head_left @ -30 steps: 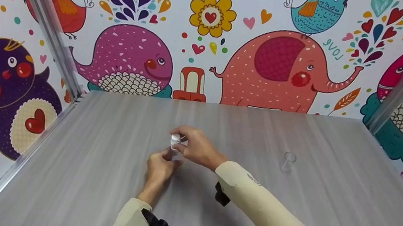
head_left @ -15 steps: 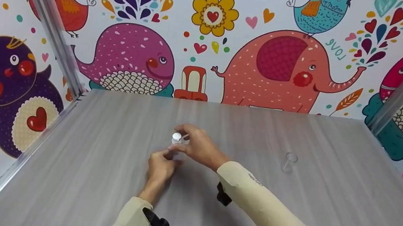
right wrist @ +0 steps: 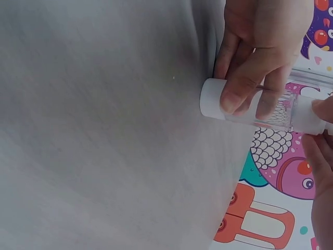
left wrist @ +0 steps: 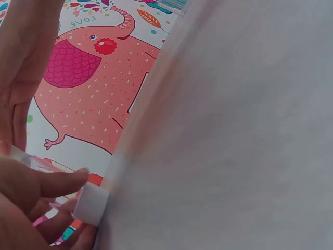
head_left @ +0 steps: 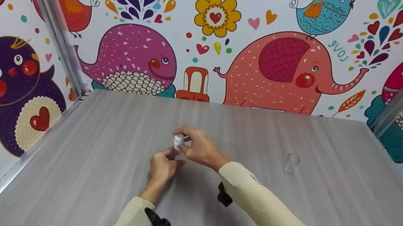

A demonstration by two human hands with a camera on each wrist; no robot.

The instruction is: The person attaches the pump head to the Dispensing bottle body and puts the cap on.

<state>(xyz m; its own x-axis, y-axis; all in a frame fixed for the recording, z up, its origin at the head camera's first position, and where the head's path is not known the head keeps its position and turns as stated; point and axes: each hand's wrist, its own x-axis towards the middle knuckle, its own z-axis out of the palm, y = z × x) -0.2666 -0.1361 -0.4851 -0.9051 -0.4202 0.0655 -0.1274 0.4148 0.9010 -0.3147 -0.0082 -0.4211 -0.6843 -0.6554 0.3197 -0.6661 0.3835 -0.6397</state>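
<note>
"Any writing?"

"On the patterned wall, 'LOVE' twice: once upright, once backwards beside a pink elephant. Below it spreads one grey table. Of two cream sleeves, the right bears print too small to read."

"And the hands?"

"Two, both occupied. The left hand has thumb and fingers closed round the lower part of a bottle; the right hand pinches it near its white top."

"Where's the bottle?"

"Just one, slightly left of centre in the head view; I can't tell whether it touches the table. The right wrist view adds its white base, hidden from the head camera."

"Anything else?"

"One clear cup, on the table well right of the hands, in the head view only."
</note>
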